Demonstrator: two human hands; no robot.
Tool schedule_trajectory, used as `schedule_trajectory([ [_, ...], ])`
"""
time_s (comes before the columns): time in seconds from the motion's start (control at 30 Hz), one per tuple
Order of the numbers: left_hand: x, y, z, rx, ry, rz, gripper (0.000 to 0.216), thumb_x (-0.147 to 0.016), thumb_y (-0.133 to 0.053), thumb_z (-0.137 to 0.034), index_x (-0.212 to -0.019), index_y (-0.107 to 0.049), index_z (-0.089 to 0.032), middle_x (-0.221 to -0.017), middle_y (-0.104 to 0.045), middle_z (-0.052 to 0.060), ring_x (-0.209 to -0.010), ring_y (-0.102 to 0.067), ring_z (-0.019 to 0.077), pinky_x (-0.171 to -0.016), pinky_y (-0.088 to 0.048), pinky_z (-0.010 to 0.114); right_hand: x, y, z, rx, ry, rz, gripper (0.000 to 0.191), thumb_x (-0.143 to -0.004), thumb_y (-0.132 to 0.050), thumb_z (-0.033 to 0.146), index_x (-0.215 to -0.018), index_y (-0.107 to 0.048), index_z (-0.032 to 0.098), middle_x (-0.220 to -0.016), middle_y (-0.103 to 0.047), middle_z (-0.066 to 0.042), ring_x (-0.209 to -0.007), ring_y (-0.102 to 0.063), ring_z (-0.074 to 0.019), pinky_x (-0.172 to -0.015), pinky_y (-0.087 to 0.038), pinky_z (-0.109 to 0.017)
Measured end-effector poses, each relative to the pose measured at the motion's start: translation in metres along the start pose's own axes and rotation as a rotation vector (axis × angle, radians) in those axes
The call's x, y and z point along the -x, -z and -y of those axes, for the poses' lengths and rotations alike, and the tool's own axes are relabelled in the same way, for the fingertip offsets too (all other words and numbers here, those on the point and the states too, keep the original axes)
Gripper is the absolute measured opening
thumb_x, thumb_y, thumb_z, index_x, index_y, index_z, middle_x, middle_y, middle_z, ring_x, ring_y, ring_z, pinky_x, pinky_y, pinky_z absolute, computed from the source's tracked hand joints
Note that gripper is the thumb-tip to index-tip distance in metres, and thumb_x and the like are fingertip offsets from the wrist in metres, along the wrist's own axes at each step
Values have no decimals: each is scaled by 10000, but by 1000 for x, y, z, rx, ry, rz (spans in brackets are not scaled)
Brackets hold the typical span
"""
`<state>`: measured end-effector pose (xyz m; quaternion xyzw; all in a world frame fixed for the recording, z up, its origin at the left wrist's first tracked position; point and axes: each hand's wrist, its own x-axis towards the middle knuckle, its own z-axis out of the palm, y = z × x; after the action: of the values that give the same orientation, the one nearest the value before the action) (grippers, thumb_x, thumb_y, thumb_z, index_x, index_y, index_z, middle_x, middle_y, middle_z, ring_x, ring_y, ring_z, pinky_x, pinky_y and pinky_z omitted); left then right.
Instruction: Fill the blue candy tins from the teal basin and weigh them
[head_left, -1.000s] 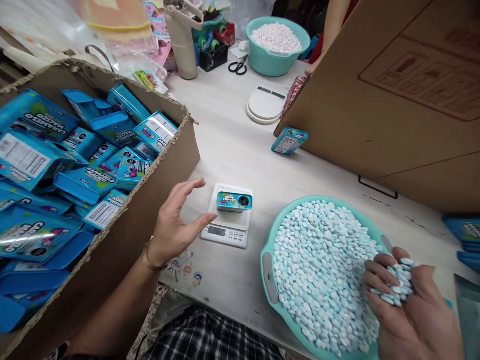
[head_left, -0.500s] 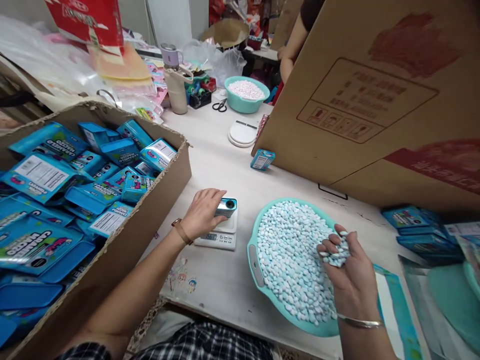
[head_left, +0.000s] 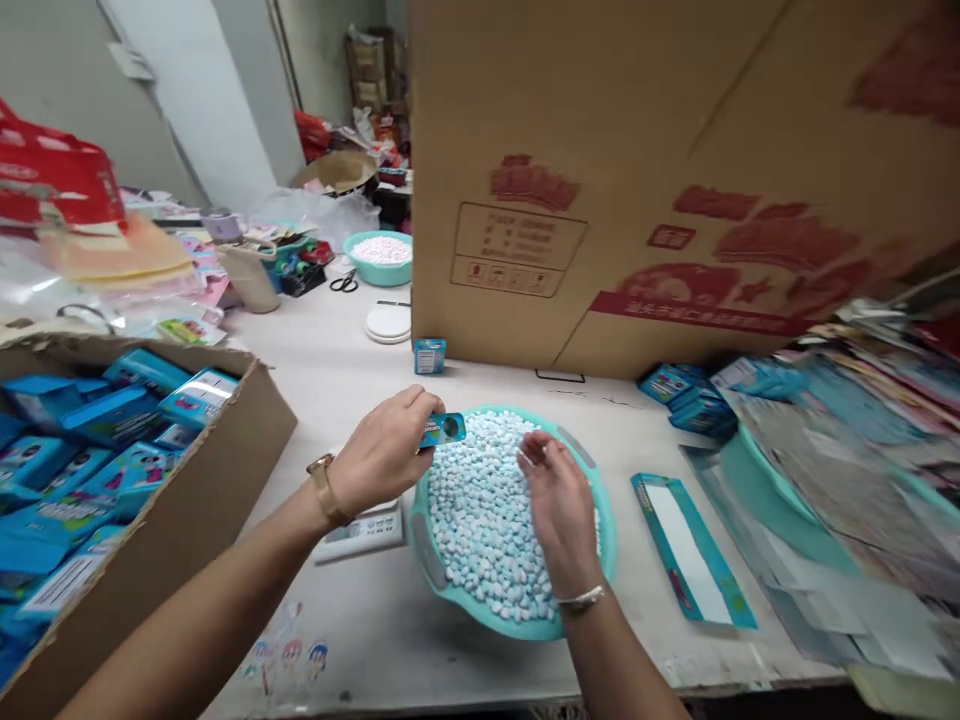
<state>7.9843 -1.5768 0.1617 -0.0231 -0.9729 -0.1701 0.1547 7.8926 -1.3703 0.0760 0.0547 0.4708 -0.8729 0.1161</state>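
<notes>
My left hand is closed on a small blue candy box with a dark round spot on its end. It holds the box above the left edge of a turquoise basin, which is filled with pale blue and white candies. Over the basin's right side, my right hand is cupped with curled fingers, and a few whitish candies show at its fingertips; the palm's contents are mostly hidden. Partly behind my left hand and the basin lies a white digital scale.
At left stands a cardboard carton full of blue boxes. A large carton rises behind the basin, with a blue box at its corner. On the right are a flat turquoise carton piece and plastic sheets.
My left hand has lifted the candy box off the scale and carried it over to the basin. My right hand has moved left across the candies. The view has turned right.
</notes>
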Motion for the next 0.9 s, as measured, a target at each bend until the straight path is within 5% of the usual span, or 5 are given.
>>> schedule_trajectory([
  [0.13, -47, -3, -56, -263, -191, 162, 293, -710, -534, -42, -969, -543, -179, -971, -604, 99, -899, -594, 268, -733, -477, 384, -5, -14, 7, -338, -306, -8, 126, -837, -673, 313, -916, -696, 217, -958, -718, -24, -900, -671, -160, -828, -548, -313],
  [0.27, -66, -26, -81, -387, -224, 383, 290, -695, -503, -13, -944, -561, -150, -946, -624, 123, -841, -623, 273, -680, -479, 381, -10, -15, 5, -461, -377, -39, 60, -850, -609, 190, -831, -663, 207, -807, -702, -8, -756, -653, -144, -659, -527, -265],
  [0.57, -72, -30, -96, -474, -244, 451, 273, -726, -531, -32, -978, -574, -129, -958, -634, 142, -877, -629, 286, -704, -496, 396, -8, -12, -2, -548, -391, 24, 43, -805, -647, 180, -782, -628, 210, -818, -703, -2, -756, -645, -146, -692, -524, -268],
  [0.77, -63, -13, -98, -470, -251, 368, 263, -743, -488, -19, -969, -569, -127, -940, -607, 135, -881, -609, 304, -723, -490, 429, 0, -21, -5, -560, -420, 49, 43, -804, -659, 178, -835, -646, 206, -847, -704, -4, -788, -651, -146, -726, -531, -269],
  [0.9, -58, -9, -94, -484, -226, 439, 255, -734, -508, -23, -963, -573, -115, -958, -611, 147, -883, -611, 306, -705, -484, 423, 5, -30, -6, -553, -444, 24, 63, -823, -623, 147, -792, -636, 199, -845, -702, -2, -802, -651, -130, -753, -532, -249],
])
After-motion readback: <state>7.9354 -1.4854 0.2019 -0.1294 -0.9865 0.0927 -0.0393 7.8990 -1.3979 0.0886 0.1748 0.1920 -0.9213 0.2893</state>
